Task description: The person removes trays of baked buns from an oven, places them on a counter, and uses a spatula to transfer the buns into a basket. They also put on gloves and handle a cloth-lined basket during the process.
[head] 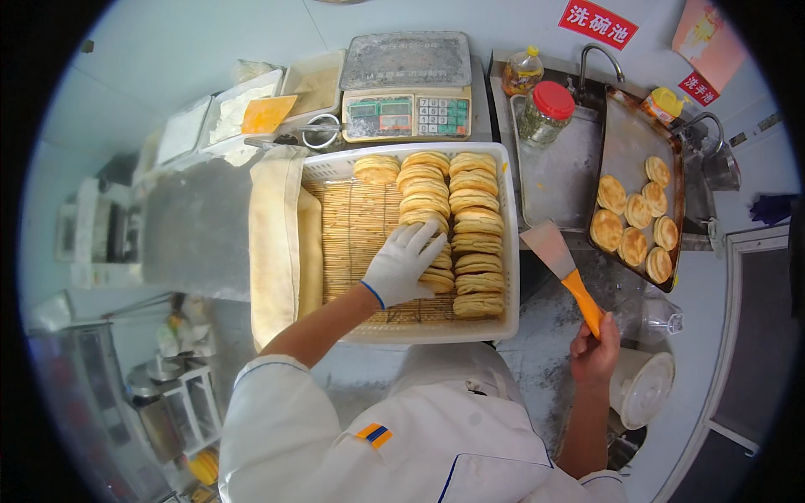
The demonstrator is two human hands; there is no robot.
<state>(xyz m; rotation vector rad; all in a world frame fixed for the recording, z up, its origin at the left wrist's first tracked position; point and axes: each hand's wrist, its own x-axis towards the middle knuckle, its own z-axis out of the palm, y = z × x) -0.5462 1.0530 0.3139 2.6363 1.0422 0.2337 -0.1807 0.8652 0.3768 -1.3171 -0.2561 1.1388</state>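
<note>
My left hand (402, 264), in a white glove, lies over the near part of a row of round flatbreads (424, 202). Its fingers are spread and touch the breads; the palm hides whether any are gripped. A second row of flatbreads (478, 243) stands on edge along the right side of a white plastic crate (512, 276). One more flatbread (376, 170) rests at the crate's far wall. My bare right hand (594, 352) is shut around the orange handle of a wide-bladed scraper (571, 270), held right of the crate with its blade pointing away from me.
A bamboo mat (352, 239) lines the crate, and a cream cloth (277, 239) drapes over its left side. Several flatbreads lie on a baking tray (635, 138) tilted over the sinks. Behind the crate stand a digital scale (405, 116) and a red-lidded jar (546, 116). A lidded bucket (648, 390) is at lower right.
</note>
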